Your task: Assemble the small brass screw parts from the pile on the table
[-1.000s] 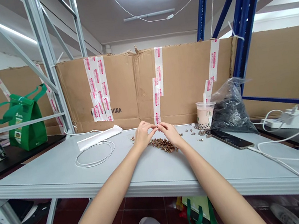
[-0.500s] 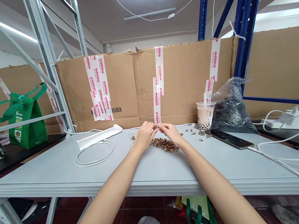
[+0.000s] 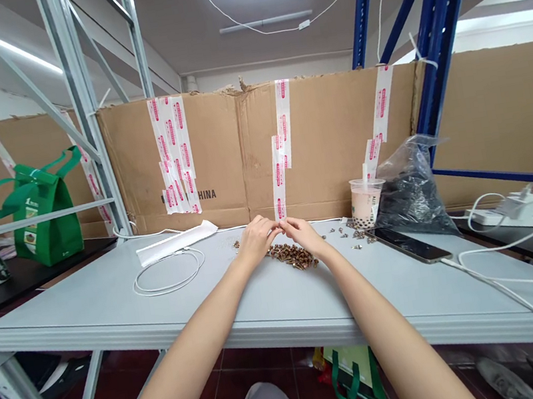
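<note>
My left hand (image 3: 255,239) and my right hand (image 3: 304,235) meet fingertip to fingertip over the grey table (image 3: 111,305), both pinched on a small part too tiny to name. Just under and before them lies a pile of small brass-coloured screws (image 3: 292,256). More loose screws (image 3: 348,236) are scattered to the right of the pile. Both forearms reach forward from the table's near edge.
A cup of milk tea (image 3: 364,203), a dark plastic bag (image 3: 408,184) and a phone (image 3: 407,245) on a white cable (image 3: 508,292) sit at the right. A coiled white cable (image 3: 171,280) and a folded white sheet (image 3: 177,242) lie left. Taped cardboard (image 3: 234,157) walls the back; a green bag (image 3: 41,215) stands far left.
Both hands stay pinched together above the screw pile with only slight finger shifts. The view has tilted a little.
</note>
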A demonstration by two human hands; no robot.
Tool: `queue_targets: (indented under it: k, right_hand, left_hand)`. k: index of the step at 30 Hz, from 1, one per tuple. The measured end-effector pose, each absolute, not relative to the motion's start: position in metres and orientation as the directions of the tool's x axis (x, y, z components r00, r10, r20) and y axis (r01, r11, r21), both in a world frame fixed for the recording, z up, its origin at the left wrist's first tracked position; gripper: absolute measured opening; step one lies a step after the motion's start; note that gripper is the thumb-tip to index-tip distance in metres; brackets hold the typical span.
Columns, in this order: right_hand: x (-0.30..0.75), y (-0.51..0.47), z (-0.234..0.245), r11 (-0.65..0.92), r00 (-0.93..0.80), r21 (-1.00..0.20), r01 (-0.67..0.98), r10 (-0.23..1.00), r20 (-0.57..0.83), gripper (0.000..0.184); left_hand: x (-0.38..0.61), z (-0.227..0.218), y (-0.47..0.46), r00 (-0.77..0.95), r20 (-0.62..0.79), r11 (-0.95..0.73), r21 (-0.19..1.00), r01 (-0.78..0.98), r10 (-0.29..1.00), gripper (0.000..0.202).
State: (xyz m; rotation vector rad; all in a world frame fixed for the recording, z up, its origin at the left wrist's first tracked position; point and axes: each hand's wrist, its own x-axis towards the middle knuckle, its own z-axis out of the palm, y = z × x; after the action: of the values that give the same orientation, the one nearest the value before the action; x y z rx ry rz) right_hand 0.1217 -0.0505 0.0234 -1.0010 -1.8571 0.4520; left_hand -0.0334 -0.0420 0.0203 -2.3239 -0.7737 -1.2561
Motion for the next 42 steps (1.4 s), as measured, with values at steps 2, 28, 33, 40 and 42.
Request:
queue_targets:
  k: [2,28,33,40,42]
  right_hand:
    - [0.1217,-0.0502,0.0235,0.605,-0.233,-0.656,0.45,0.789,0.568,0.044]
    - [0.1258,-0.0467,0.0215,0.564,-0.249,-0.658,0.499,0.821,0.514,0.048]
    - [0.1249,-0.0453,0.0205,0.603,-0.291,-0.64,0.476,0.795,0.532,0.044]
    - [0.1278,-0.0449,0.0191,0.536,-0.249,-0.635,0.556,0.836,0.488,0.052]
    - [0.1282,-0.0453,0.0199,0.551,-0.25,-0.631,0.547,0.826,0.505,0.048]
  left_hand:
    - [-0.0335,0.0202,-0.0421,0.446,0.848,-0.77,-0.073,0.634,0.286,0.022]
    - [-0.0336,0.0196,-0.0429,0.462,0.816,-0.782,-0.019,0.623,0.348,0.019]
    - [-0.0349,0.021,-0.043,0.434,0.816,-0.778,0.029,0.628,0.381,0.019]
    - [-0.0314,0.0184,-0.0429,0.428,0.8,-0.779,0.077,0.622,0.421,0.018]
    - [-0.032,0.0189,-0.0428,0.412,0.799,-0.771,0.097,0.629,0.437,0.019]
